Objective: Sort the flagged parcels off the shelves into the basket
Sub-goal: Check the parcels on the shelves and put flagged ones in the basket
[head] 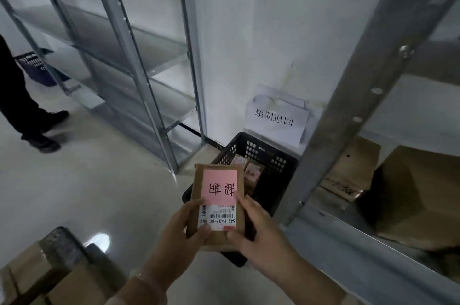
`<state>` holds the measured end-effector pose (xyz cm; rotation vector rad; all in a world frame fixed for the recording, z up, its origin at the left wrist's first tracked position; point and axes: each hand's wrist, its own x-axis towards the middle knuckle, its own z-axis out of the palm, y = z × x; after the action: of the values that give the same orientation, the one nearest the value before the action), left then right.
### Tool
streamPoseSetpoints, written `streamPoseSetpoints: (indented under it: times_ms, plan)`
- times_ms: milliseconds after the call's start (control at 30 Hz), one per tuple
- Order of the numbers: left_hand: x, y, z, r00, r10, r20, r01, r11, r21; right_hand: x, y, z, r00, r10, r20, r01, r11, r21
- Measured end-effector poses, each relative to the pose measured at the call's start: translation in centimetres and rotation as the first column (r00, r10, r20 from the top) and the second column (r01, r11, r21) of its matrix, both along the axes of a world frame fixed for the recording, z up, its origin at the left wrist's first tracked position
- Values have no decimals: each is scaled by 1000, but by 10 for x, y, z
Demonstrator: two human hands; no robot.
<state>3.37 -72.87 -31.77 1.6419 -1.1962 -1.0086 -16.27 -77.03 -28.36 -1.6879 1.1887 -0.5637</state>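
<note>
White wall (pixel 249 18) at back; pale glossy floor (pixel 87 192) below. Grey metal rack (pixel 373 80) close on right, upright post slanting across view, lower shelf loaded with brown cartons (pixel 410 192), one of them scrawled with dark marker. Second grey rack (pixel 129 55) on left, standing against wall, shelves bare where visible. More brown boxes (pixel 37 274) in lower left corner, partly blurred. At far left edge, another person's dark trouser legs and shoes (pixel 20 105), with a dark blue basket (pixel 34 65) on floor behind them, beyond left rack's post. Black perforated basket (pixel 273 162) on floor between the two racks, against wall, just beside right rack's post; inside it several brown parcels (pixel 252 174) with pink slips on top. White paper sign (pixel 273 115) with printed black characters taped to wall directly above basket. Brown parcel (pixel 197 187) held in mid-air over near rim of basket, tilted face-up toward camera, not yet inside. Left hand (pixel 179 232) clamped on parcel's left side, thumb across label, fingers wrapped underneath. Right hand (pixel 258 232) clamped on right side and lower corner, thumb on front, fingers behind. Pale band on left wrist. Pink flag (pixel 220 184) stuck on upper half of parcel's face, handwritten black characters upside down to camera. White barcode label (pixel 217 217) just below flag, touching it, also upside down, small print mostly too fine to read.
</note>
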Motion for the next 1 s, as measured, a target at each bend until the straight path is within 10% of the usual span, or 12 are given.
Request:
streamPoseSetpoints:
  times_ms: [1000]
  plan:
    - [58,-347,-413,892,-435,124,301,775,556,50,-218,-322,887,-280,-368,389,882,266]
